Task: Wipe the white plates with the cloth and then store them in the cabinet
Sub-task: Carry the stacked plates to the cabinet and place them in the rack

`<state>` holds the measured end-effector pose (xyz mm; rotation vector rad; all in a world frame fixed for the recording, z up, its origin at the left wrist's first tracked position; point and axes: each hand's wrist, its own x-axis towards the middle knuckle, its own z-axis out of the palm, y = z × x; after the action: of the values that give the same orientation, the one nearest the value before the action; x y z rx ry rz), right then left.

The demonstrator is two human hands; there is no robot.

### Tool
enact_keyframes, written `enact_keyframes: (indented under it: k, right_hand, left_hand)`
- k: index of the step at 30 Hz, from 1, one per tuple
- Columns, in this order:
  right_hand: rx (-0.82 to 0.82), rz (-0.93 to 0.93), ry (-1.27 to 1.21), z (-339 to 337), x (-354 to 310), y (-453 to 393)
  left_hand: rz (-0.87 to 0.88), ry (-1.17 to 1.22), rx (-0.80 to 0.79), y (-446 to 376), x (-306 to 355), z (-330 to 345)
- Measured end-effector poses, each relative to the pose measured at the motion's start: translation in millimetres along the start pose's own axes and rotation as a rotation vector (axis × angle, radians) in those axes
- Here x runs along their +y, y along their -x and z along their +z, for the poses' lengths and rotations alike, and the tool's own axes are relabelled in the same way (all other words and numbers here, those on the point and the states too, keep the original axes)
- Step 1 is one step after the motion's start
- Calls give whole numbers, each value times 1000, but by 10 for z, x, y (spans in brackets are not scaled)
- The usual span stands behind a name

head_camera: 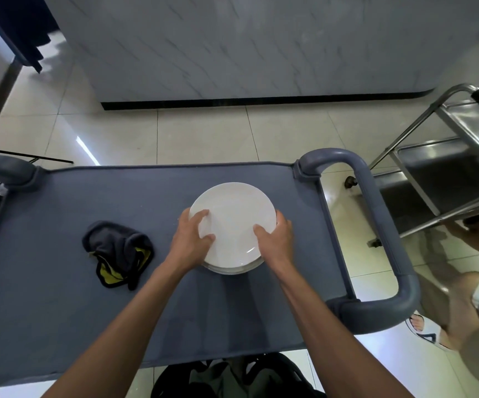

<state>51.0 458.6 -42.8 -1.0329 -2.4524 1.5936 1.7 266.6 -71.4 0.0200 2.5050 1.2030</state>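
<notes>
Nearest, the left hand (193, 239) and right hand (275, 239) each form a grip curled round the rim of the top white plate (234, 222) on its stack, centre of the grey surface (60, 282). The cloth (119, 252) lies at nine o'clock, untouched. Likely lifting the plate; wiping next needs one hand freed for the cloth.

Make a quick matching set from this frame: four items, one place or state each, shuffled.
Items:
1. cloth
2. top white plate
3. left hand
4. steel trolley

States:
A. gripped at both sides
B. crumpled on the grey cart, untouched
C. on the floor right of the cart
D. holds the plate's left rim

The right hand holds the opposite rim.

Pairs: 1-B, 2-A, 3-D, 4-C
</notes>
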Motion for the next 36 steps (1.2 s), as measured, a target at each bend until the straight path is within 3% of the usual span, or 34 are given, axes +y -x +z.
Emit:
enact_keyframes:
  k: [9, 25, 36]
  right_hand:
    - [23, 12, -278, 77, 32, 140]
    - [14, -4, -549, 14, -13, 235]
    - [43, -130, -320, -166, -96, 327]
  left_hand:
    - [18, 8, 17, -5, -8, -51]
    - [136, 177, 111, 156, 162, -261]
    - [154, 152, 91, 195, 343, -209]
